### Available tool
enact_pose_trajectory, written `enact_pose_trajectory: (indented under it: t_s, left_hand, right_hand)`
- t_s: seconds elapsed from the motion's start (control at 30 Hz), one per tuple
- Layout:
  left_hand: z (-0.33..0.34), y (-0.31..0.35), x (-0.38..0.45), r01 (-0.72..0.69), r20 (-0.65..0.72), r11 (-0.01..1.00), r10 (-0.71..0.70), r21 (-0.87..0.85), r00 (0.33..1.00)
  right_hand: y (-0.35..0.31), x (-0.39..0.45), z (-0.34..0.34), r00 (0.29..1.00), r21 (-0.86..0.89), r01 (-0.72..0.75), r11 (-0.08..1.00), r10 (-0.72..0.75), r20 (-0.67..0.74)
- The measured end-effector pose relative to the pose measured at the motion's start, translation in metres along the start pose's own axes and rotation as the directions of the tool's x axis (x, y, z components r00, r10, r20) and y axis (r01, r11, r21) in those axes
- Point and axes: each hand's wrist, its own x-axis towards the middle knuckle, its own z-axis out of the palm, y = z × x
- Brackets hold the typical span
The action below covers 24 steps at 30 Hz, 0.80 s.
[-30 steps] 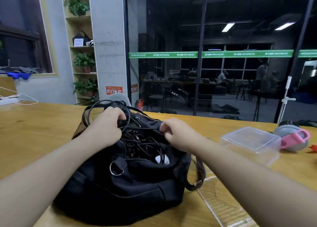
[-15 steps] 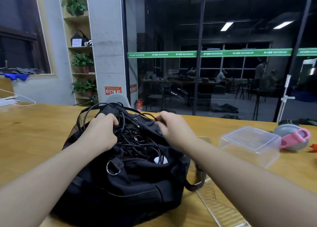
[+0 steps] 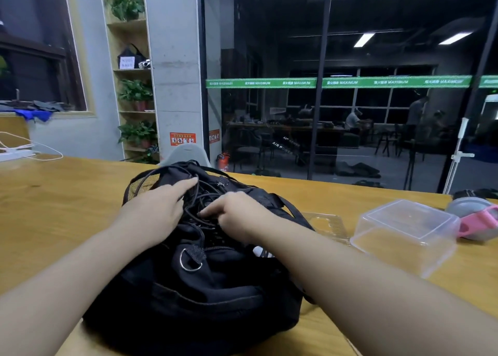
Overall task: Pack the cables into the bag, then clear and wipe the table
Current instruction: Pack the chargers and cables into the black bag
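A black fabric bag [image 3: 204, 288] lies on the wooden table [image 3: 54, 210] right in front of me, its top open. A tangle of black cables [image 3: 206, 200] fills the opening, with some loops standing above the rim. My left hand [image 3: 159, 211] rests on the left of the tangle, its index finger stretched out and pressing on the cables. My right hand [image 3: 238, 217] lies on the right side of the tangle, with fingers pointing left and pushing the cables down. A metal D-ring [image 3: 190, 260] hangs on the bag's front.
A clear plastic box [image 3: 404, 234] stands upside down to the right, with a flat clear lid [image 3: 327, 222] between it and the bag. A grey and pink object [image 3: 478, 218] is at the far right. A white power strip [image 3: 16, 155] lies far left. A grey chair back [image 3: 186, 152] stands behind the table.
My right hand has left the bag's rim and come down on the cables. The fingers of my left hand have straightened over the tangle. The two hands are closer together.
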Motion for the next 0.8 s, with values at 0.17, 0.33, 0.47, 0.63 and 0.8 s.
enact_pose_trajectory:
  t_s: [0.17,0.33,0.47,0.63,0.8]
  left_hand:
    - [0.012,-0.005,-0.012,-0.160,-0.070,0.982,0.167,0.096,0.984]
    - [0.014,-0.001,-0.014,-0.179,-0.053,0.972,0.188,0.150,0.981]
    - [0.014,-0.010,-0.016,-0.285,-0.067,0.958,0.286,0.027,0.956]
    - [0.005,-0.026,-0.019,-0.403,-0.123,0.912,0.392,-0.078,0.912]
    - [-0.002,-0.035,-0.019,-0.275,-0.413,0.958,0.218,-0.083,0.885]
  right_hand:
    - [-0.008,0.020,-0.007,0.970,0.172,-0.028,0.985,0.069,-0.232]
    - [-0.021,0.063,0.001,0.969,0.138,0.036,0.990,-0.001,-0.249]
    - [-0.034,0.082,0.004,0.999,0.078,0.046,0.996,-0.046,-0.004]
    - [-0.038,0.099,0.004,0.994,-0.084,0.048,0.995,-0.039,0.105]
    - [-0.023,0.092,-0.006,0.967,-0.232,0.158,0.960,-0.198,-0.161]
